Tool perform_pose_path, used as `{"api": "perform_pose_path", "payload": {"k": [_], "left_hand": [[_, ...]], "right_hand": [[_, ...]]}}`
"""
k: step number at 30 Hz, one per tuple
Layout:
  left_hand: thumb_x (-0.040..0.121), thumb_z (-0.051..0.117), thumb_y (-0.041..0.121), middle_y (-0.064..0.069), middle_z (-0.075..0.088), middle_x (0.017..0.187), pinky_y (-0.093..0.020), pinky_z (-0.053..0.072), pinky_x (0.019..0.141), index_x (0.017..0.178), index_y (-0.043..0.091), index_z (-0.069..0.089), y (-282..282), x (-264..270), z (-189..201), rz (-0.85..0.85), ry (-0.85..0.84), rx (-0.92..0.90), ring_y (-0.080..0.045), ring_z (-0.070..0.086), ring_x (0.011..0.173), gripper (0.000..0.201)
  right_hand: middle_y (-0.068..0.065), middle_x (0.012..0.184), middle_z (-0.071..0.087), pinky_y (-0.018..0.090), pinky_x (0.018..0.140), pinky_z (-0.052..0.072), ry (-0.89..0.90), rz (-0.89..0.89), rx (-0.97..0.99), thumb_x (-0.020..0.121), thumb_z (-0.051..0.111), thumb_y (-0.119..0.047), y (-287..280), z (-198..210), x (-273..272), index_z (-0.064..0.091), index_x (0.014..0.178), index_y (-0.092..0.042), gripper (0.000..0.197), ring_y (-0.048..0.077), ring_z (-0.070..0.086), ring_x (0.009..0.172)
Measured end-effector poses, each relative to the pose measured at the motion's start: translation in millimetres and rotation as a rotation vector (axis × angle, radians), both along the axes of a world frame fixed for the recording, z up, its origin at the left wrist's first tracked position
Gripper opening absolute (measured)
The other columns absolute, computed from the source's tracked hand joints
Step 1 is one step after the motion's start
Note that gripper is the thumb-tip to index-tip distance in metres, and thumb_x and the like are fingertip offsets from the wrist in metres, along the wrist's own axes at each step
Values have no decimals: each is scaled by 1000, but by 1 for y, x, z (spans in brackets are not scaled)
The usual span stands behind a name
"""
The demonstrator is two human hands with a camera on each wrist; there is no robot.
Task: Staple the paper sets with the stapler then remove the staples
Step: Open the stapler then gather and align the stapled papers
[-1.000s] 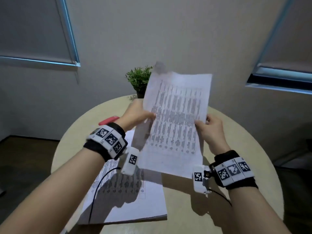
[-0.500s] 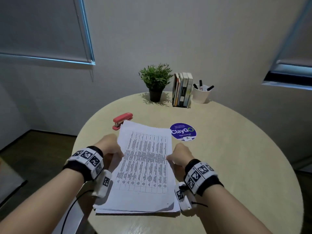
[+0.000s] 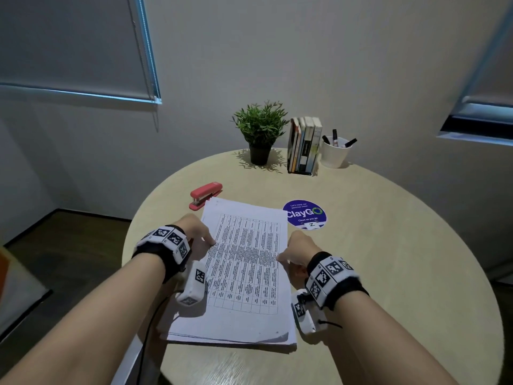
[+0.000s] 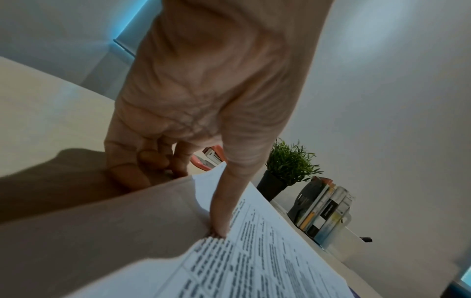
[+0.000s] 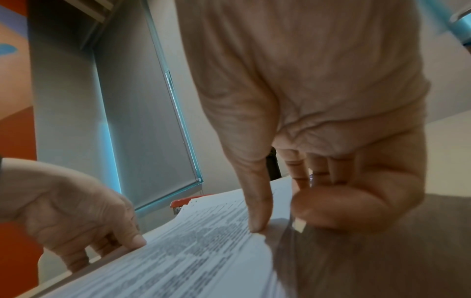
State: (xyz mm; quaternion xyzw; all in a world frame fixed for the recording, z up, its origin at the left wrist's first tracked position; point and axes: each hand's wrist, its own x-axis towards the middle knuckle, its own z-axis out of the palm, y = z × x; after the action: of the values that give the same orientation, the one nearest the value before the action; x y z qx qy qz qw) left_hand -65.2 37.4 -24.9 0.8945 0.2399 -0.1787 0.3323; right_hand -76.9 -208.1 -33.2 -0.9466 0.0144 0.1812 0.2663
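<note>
A stack of printed paper sets (image 3: 244,273) lies flat on the round table (image 3: 388,245) in front of me. My left hand (image 3: 194,232) holds its left edge: the left thumb (image 4: 225,201) presses on the top sheet and the other fingers curl at the edge below. My right hand (image 3: 297,251) holds the right edge the same way, right thumb (image 5: 257,201) on top, fingers curled beside the stack. The red stapler (image 3: 205,194) lies just beyond the stack's far left corner, untouched; it also shows as the stapler (image 4: 211,157) behind my left fingers.
At the table's far side stand a potted plant (image 3: 259,134), a row of books (image 3: 304,145) and a white cup of markers (image 3: 334,152). A blue round sticker (image 3: 304,215) lies right of the stack's far corner. Walls and window blinds surround the table.
One second ago both hands held the sheets upright in the air. They lowered them flat onto the stack, and since half a second ago the hands have stayed at the edges.
</note>
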Motion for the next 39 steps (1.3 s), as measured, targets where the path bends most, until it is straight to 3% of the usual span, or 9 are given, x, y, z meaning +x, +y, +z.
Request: {"api": "perform_pose_path", "payload": {"k": [4,14,17,20,22,27,31,35,39], "left_hand": [[55,88,27,-15,67,101,-40,54,86,92,6,64,4,10,-12,-2,-14,4,-32,64,92,49],[84,64,-5,-16,68,107,-35,53,77,108,-7,63,-6,-5,0,74,-117,-409,-30,63,91,24],[87,53,-16,-14,67,107,-29,51,68,109,-4,60,-7,-8,8,57,-247,-616,-25,63,90,26],[85,57,-13,-19,68,109,-34,55,74,113,-2,60,-9,-4,31,37,-378,-762,-29,65,92,30],[86,59,-5,-19,68,107,-32,57,71,118,-3,58,-17,-2,47,9,-427,-877,-27,66,85,32],[90,62,9,-6,68,74,-24,54,54,95,4,64,-58,1,91,-96,-615,-900,-16,64,62,7],[88,67,18,-15,71,102,-41,58,79,110,4,66,-76,9,122,-152,-931,-882,-29,70,92,25],[81,74,26,-13,70,106,-50,57,83,110,7,67,-82,14,121,-224,-995,-810,-32,67,99,36],[75,77,19,-11,71,109,-50,53,92,112,3,67,-81,16,96,-206,-889,-843,-30,67,102,41]], "right_hand": [[-4,66,48,24,64,40,9,-4,10,84,73,-13,0,-2,1,40,66,-19,38,23,55,83],[0,67,48,21,52,38,46,-89,81,79,76,-8,-4,-3,1,43,68,-14,35,21,55,72],[3,68,48,15,42,37,49,-299,413,77,79,-6,-11,4,5,47,71,-10,33,14,48,61],[8,68,62,24,51,44,180,-486,820,69,85,-13,-21,19,8,60,86,-7,31,18,60,59],[9,65,67,22,43,49,202,-501,1062,87,67,1,-26,37,3,62,100,0,14,16,64,49],[16,109,69,25,65,60,-352,-350,966,94,51,7,-39,76,3,60,118,1,27,21,69,81],[4,102,71,20,73,55,-692,-262,949,98,50,-1,-48,102,7,64,113,-7,21,10,69,88],[-5,103,69,11,75,52,-762,-196,943,96,51,2,-54,105,7,62,110,-15,24,-1,66,91],[2,113,68,27,89,55,-693,-283,963,90,62,1,-64,80,8,58,114,-12,27,11,66,102]]}}
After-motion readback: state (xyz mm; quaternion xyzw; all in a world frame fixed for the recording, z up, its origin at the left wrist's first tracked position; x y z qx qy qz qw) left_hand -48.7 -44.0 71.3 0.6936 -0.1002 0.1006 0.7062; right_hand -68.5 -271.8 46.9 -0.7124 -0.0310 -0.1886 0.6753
